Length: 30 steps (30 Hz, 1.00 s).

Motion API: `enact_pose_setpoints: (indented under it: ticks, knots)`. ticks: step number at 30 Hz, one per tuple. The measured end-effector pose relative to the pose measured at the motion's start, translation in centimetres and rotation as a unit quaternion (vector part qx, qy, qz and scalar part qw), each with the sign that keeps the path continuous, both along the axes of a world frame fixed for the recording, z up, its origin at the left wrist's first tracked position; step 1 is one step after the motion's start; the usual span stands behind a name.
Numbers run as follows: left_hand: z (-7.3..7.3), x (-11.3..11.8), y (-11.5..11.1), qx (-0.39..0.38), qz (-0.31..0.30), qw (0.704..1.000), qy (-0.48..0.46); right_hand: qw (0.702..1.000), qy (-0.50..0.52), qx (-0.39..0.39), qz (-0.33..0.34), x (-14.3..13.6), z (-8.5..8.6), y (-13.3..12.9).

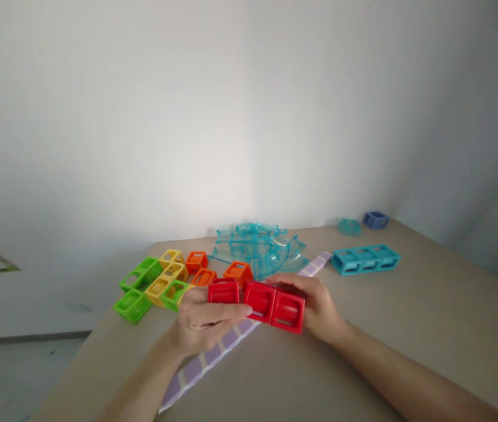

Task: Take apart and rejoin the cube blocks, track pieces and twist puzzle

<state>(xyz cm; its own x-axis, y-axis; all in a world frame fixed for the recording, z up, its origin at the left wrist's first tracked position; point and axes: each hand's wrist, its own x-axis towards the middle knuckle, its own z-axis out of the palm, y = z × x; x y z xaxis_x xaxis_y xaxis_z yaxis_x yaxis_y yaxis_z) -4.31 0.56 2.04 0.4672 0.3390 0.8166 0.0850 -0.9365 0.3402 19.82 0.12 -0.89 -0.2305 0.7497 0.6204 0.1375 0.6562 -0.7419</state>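
Note:
In front of me, my left hand [200, 328] is closed around a single hollow red cube block [223, 292]. One of its fingers reaches across to the side of a joined pair of red cube blocks [274, 307]. My right hand [317, 302] grips that pair from behind and the right, with its fingers partly hidden by the blocks. The single cube sits close to the pair's left end; I cannot tell whether they touch. Just beyond my hands lie orange cube blocks [238, 271], and a green cube block [174, 295] is near my left knuckles.
Yellow cube blocks [160, 288] and more green ones [132, 305] lie at the left. Clear teal track pieces [255, 246] are piled by the wall. A teal block row [365, 259], blue block [375, 220] and clear teal piece [349, 227] stand right. A purple checked strip [214, 354] crosses the table.

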Motion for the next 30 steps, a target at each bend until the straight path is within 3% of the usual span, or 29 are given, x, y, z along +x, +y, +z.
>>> enact_pose_setpoints:
  ticks: [5, 9, 14, 19, 22, 27, 30]
  knots:
    - [0.1, -0.2, 0.3, 0.032, 0.009, 0.999, 0.018, 0.994, 0.089, -0.065, 0.009, 0.1, 0.0, 0.4]
    - [0.0, 0.1, 0.1, 0.012, 0.003, 0.999, 0.038, 0.996, 0.086, -0.027, 0.003, 0.0, 0.3, 0.5]
    - [-0.4, 0.0, -0.2, -0.011, 0.023, 1.000, -0.004, 0.994, 0.106, 0.018, -0.014, -0.2, 0.1, 0.7]
    - [-1.4, 0.0, 0.4, -0.121, 0.125, 0.972, -0.155, 0.989, 0.053, 0.113, -0.076, 0.2, 0.0, 0.2]
    - [-1.4, 0.1, 0.8, -0.204, 0.118, 0.945, -0.225, 0.985, 0.004, 0.151, -0.079, 0.5, 0.1, -0.3]
    - [-0.9, -0.2, 0.8, -0.382, 0.035, 0.918, -0.099, 0.985, -0.028, 0.167, -0.033, 0.5, 0.2, -0.5]
    - [-1.0, -0.5, 0.8, -0.377, 0.042, 0.920, -0.100, 0.997, 0.027, 0.077, 0.000, 0.4, 0.0, -0.2]
